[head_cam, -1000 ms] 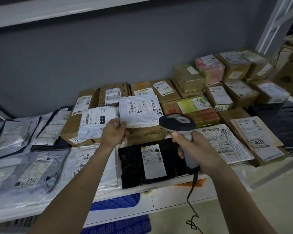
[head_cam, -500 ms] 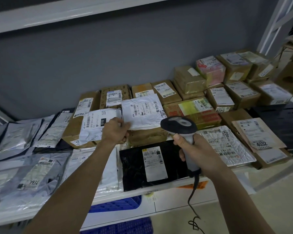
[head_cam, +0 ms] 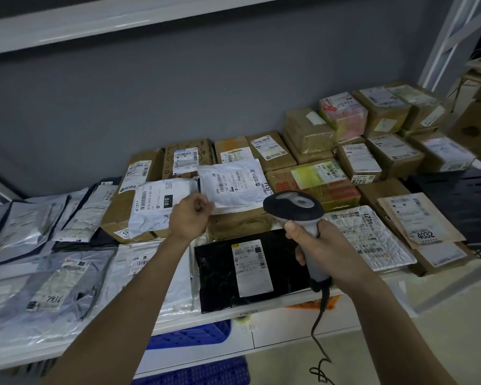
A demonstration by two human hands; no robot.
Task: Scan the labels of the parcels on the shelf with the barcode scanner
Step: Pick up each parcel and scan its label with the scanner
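A person's right hand [head_cam: 329, 252] grips the handle of a grey-and-black scanner [head_cam: 294, 209], fingers clamped round it, its head raised over the middle of the shelf [head_cam: 289, 297] above a brown box [head_cam: 239, 222]. A black cord [head_cam: 318, 337] drops from the handle past the shelf's front edge.

The left hand [head_cam: 190, 216] is just left of the scanner, fingers curled together at the lower left corner of a white mailer [head_cam: 233, 186]; whether they pinch it cannot be told. The mailer's barcode label ends in large digits, "514". Beside it, partly behind the hand, lies a second white mailer [head_cam: 157, 205] printed "010-010-L30-551", with "010" in a black block.

In front of both hands a black bag [head_cam: 220, 273] lies at the shelf edge, its white label [head_cam: 252, 266] headed "5020 1099-40 28". To the right, a bubble mailer [head_cam: 368, 237] carries "4021", and a tan envelope [head_cam: 417, 218] carries "4032". Behind them a small carton [head_cam: 358, 162] is marked "5428".

Grey poly bags [head_cam: 47, 284] cover the shelf's left side, one with handwriting too loose to read. Taped cartons [head_cam: 383, 109] are stacked along the grey wall [head_cam: 150, 93]. A blue crate [head_cam: 195, 333] shows under the shelf.
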